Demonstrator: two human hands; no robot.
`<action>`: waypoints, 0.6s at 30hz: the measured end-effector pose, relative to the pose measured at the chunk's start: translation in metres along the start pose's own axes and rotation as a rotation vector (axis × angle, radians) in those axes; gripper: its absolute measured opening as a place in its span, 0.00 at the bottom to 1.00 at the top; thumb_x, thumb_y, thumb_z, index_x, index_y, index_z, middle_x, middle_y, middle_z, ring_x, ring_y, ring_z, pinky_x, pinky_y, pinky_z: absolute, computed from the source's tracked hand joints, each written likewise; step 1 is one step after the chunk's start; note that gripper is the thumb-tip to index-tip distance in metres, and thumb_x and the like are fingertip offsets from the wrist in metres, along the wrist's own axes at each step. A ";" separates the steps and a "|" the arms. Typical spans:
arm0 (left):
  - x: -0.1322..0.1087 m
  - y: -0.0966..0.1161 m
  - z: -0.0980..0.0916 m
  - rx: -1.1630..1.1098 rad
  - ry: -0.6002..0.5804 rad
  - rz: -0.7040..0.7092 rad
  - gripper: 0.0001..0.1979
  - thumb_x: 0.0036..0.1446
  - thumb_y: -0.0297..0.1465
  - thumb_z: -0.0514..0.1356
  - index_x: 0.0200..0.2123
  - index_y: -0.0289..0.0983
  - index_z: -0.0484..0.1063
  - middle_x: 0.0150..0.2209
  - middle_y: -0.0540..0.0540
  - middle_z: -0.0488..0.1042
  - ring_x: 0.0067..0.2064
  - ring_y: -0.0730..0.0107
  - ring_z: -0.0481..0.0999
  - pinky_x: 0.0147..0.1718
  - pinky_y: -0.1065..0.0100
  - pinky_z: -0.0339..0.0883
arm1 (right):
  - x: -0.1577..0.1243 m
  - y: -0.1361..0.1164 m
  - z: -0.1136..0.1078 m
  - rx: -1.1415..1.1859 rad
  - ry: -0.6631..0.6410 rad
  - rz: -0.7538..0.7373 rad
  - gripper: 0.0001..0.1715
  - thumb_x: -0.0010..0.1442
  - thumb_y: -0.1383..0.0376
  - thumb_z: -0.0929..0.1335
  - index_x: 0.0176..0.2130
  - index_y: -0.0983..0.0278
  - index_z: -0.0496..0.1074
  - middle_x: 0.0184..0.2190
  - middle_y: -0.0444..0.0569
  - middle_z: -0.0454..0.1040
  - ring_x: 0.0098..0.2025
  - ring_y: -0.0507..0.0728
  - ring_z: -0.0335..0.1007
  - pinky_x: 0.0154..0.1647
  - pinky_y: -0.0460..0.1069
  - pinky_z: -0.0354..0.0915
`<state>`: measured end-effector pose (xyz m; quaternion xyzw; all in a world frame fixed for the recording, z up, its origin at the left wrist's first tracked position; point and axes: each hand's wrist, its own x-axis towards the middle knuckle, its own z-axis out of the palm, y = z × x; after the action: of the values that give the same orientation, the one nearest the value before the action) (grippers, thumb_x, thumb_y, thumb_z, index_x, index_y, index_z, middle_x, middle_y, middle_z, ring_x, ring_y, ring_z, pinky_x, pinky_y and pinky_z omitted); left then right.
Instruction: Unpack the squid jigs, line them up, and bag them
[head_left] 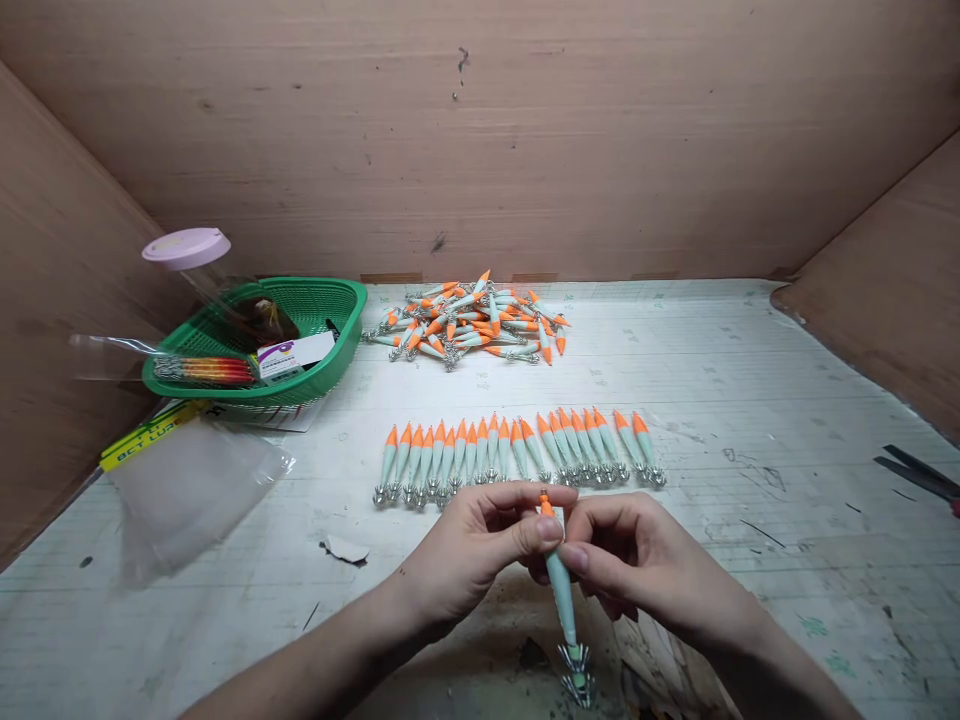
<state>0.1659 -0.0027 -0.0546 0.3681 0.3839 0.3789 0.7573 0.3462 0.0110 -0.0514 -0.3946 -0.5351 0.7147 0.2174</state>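
Both my hands pinch one squid jig [561, 590], pale green with an orange tip and a crown of metal hooks hanging toward me. My left hand [472, 550] grips it near the orange end from the left. My right hand [637, 560] pinches the same spot from the right. Just beyond my hands lies a neat row of jigs [517, 450], orange tips pointing away. Farther back sits a loose pile of jigs [472, 325].
A green basket [330, 365] at the back left holds packaged lures and cards. Clear plastic bags [187, 490] lie in front of it. A pink lid [186, 247] stands above the basket. Scissors [919, 470] rest at the right edge. Wooden walls enclose the bench.
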 end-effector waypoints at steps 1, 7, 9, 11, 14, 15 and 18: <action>0.000 0.000 0.000 0.007 0.004 0.002 0.18 0.48 0.35 0.68 0.43 0.36 0.78 0.27 0.48 0.73 0.28 0.76 0.68 0.32 0.71 0.63 | 0.000 0.000 0.001 -0.002 0.001 -0.001 0.20 0.50 0.55 0.74 0.23 0.67 0.66 0.24 0.47 0.72 0.19 0.45 0.57 0.17 0.41 0.54; 0.002 -0.003 -0.001 0.019 0.024 -0.001 0.17 0.49 0.35 0.67 0.43 0.35 0.78 0.25 0.50 0.71 0.27 0.77 0.68 0.32 0.71 0.64 | 0.001 0.000 0.000 -0.115 0.055 -0.047 0.18 0.46 0.62 0.76 0.21 0.66 0.65 0.18 0.40 0.61 0.21 0.46 0.54 0.20 0.41 0.53; 0.003 -0.004 -0.001 -0.002 0.010 -0.001 0.17 0.50 0.35 0.67 0.43 0.36 0.77 0.27 0.49 0.73 0.29 0.76 0.69 0.34 0.70 0.64 | 0.000 0.000 -0.004 -0.078 0.001 -0.033 0.18 0.48 0.58 0.75 0.23 0.67 0.67 0.18 0.41 0.63 0.20 0.46 0.55 0.19 0.41 0.53; 0.003 -0.005 -0.002 -0.019 -0.008 -0.005 0.17 0.51 0.34 0.66 0.45 0.37 0.77 0.30 0.47 0.75 0.31 0.75 0.71 0.36 0.69 0.65 | 0.000 0.000 -0.009 -0.021 -0.040 -0.019 0.21 0.52 0.52 0.71 0.24 0.67 0.68 0.18 0.42 0.64 0.18 0.46 0.58 0.17 0.42 0.54; 0.004 -0.007 -0.002 -0.035 -0.025 -0.011 0.18 0.51 0.34 0.66 0.46 0.39 0.76 0.32 0.46 0.76 0.34 0.72 0.73 0.40 0.67 0.65 | -0.001 -0.001 -0.011 -0.010 -0.028 -0.012 0.23 0.55 0.50 0.69 0.25 0.67 0.68 0.18 0.42 0.64 0.17 0.46 0.59 0.15 0.41 0.54; 0.004 -0.007 -0.003 -0.042 -0.026 -0.010 0.18 0.52 0.34 0.66 0.47 0.39 0.76 0.32 0.47 0.76 0.35 0.72 0.73 0.40 0.66 0.65 | -0.001 -0.002 -0.011 -0.025 -0.020 -0.013 0.22 0.54 0.51 0.70 0.25 0.67 0.68 0.18 0.42 0.64 0.17 0.46 0.58 0.15 0.41 0.53; 0.004 -0.010 -0.004 -0.049 -0.028 -0.009 0.19 0.51 0.34 0.66 0.48 0.40 0.75 0.32 0.47 0.75 0.34 0.73 0.72 0.41 0.66 0.65 | -0.002 -0.003 -0.009 -0.073 -0.010 -0.041 0.18 0.53 0.56 0.72 0.24 0.67 0.67 0.19 0.41 0.63 0.17 0.45 0.56 0.16 0.41 0.52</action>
<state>0.1671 -0.0026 -0.0655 0.3532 0.3654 0.3796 0.7731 0.3546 0.0157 -0.0492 -0.3876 -0.5698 0.6921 0.2148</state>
